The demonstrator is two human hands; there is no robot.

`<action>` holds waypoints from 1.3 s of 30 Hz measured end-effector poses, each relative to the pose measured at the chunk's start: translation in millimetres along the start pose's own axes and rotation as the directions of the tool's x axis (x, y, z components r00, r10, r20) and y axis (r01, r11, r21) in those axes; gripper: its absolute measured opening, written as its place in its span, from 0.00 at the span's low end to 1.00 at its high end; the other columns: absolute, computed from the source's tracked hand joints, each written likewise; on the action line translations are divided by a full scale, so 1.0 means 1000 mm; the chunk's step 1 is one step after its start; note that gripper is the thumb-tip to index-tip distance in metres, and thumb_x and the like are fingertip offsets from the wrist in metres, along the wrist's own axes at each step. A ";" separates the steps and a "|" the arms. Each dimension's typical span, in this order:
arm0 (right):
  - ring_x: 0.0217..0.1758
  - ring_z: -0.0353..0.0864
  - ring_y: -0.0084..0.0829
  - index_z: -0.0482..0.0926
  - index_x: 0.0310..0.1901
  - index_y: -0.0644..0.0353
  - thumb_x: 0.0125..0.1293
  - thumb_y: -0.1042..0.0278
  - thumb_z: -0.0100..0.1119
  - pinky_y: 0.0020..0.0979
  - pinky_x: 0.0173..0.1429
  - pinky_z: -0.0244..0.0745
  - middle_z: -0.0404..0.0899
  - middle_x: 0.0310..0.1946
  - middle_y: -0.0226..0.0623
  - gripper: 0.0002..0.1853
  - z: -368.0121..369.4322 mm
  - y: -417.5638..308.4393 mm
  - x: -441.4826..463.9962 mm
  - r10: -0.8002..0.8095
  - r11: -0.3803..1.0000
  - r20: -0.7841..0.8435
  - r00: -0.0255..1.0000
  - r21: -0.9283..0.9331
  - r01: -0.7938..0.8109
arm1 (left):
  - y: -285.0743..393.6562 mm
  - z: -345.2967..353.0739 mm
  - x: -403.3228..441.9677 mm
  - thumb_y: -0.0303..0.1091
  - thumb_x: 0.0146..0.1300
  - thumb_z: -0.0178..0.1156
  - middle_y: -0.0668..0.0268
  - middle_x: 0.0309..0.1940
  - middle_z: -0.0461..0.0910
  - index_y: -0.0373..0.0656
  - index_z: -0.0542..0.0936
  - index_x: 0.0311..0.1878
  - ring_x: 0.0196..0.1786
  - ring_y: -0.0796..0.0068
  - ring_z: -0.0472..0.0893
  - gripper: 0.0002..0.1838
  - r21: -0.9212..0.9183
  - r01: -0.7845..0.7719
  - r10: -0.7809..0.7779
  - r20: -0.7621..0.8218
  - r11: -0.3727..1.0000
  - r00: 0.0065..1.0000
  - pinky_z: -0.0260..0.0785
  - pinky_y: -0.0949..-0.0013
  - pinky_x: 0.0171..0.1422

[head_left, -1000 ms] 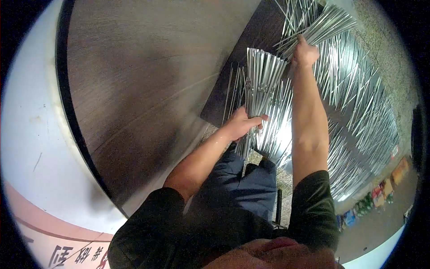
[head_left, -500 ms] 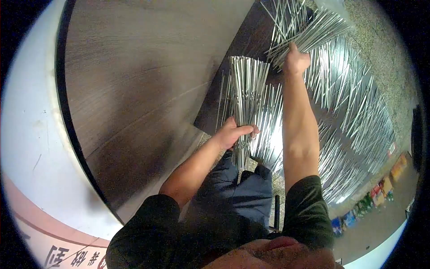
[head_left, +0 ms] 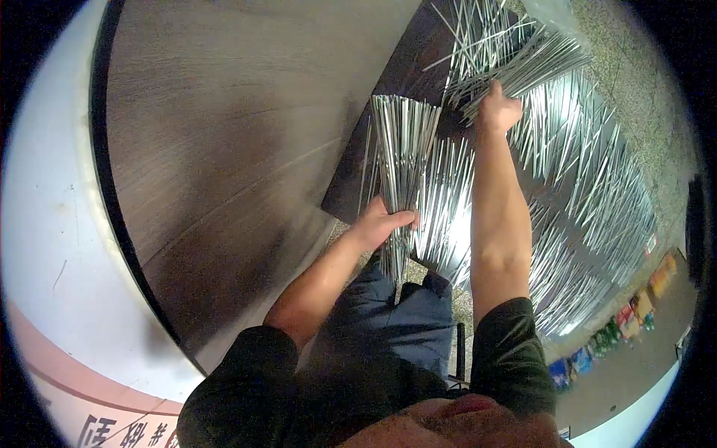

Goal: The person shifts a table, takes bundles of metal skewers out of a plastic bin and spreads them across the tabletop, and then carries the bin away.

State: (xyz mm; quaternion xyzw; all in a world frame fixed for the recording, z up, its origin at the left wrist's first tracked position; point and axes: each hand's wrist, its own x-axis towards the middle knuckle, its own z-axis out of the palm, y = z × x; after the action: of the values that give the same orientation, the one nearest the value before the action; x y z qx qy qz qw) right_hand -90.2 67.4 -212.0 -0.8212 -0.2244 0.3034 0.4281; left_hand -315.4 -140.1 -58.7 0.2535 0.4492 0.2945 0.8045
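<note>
My left hand (head_left: 385, 224) is closed around a fanned bundle of thin silvery metal rods (head_left: 405, 142), its thumb across the front. The bundle stands roughly upright, wider at the far end, with its lower ends just above my trousers. Out at the far right, my right hand (head_left: 499, 112) grips a second bunch of metal rods (head_left: 541, 63) lying slantwise over others. Its thumb shows on top; the other fingers are mostly hidden.
Many loose rods (head_left: 575, 134) lie spread over the dark low surface on the right, with crossed ones (head_left: 482, 33) at the back. A large brown board (head_left: 246, 134) fills the left. Colourful packets (head_left: 627, 321) sit at the lower right, and a speckled floor (head_left: 635, 67) runs beyond.
My left hand and its bundle have shifted slightly left. The right hand has come a little nearer to me, and the bunch in it has dropped slightly lower in view.
</note>
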 end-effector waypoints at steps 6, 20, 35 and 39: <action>0.39 0.81 0.38 0.75 0.41 0.78 0.54 0.65 0.66 0.35 0.48 0.73 0.82 0.38 0.51 0.21 -0.018 -0.004 -0.017 0.000 1.000 -0.093 0.996 0.017 0.002 | 0.001 0.004 -0.001 0.27 0.62 0.57 0.68 0.29 0.78 0.39 0.76 0.36 0.35 0.76 0.77 0.03 0.001 0.029 -0.029 -0.027 1.000 0.999 0.70 0.68 0.45; 0.34 0.82 0.50 0.78 0.32 0.76 0.54 0.61 0.61 0.43 0.44 0.73 0.82 0.30 0.54 0.20 -0.059 -0.004 -0.024 -0.086 0.996 -0.182 0.980 -0.003 0.087 | -0.003 0.003 -0.001 0.27 0.62 0.58 0.67 0.30 0.80 0.38 0.77 0.37 0.35 0.76 0.78 0.04 0.049 0.062 -0.061 -0.024 0.997 0.998 0.72 0.69 0.44; 0.28 0.74 0.31 0.76 0.34 0.76 0.56 0.61 0.64 0.35 0.38 0.72 0.79 0.27 0.43 0.19 -0.112 -0.003 -0.019 -0.092 0.991 -0.200 0.975 0.075 0.109 | -0.008 0.009 -0.003 0.31 0.62 0.58 0.67 0.30 0.78 0.39 0.77 0.38 0.35 0.75 0.77 0.06 0.155 0.085 -0.089 0.014 0.984 0.996 0.70 0.68 0.44; 0.37 0.81 0.40 0.77 0.40 0.74 0.57 0.66 0.57 0.38 0.46 0.73 0.82 0.35 0.49 0.16 -0.122 0.008 -0.012 0.016 1.000 -0.177 0.984 0.001 -0.016 | -0.010 0.013 -0.003 0.28 0.61 0.58 0.68 0.30 0.78 0.39 0.76 0.38 0.35 0.77 0.76 0.04 0.158 0.094 -0.097 0.006 0.983 0.995 0.70 0.69 0.43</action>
State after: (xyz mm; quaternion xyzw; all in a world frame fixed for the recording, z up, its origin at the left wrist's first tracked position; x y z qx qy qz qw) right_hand -13.7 -14.2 -160.4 -0.8468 -0.1791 0.2324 0.4437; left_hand -302.7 -151.1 -58.2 0.2964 0.4770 0.2174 0.7983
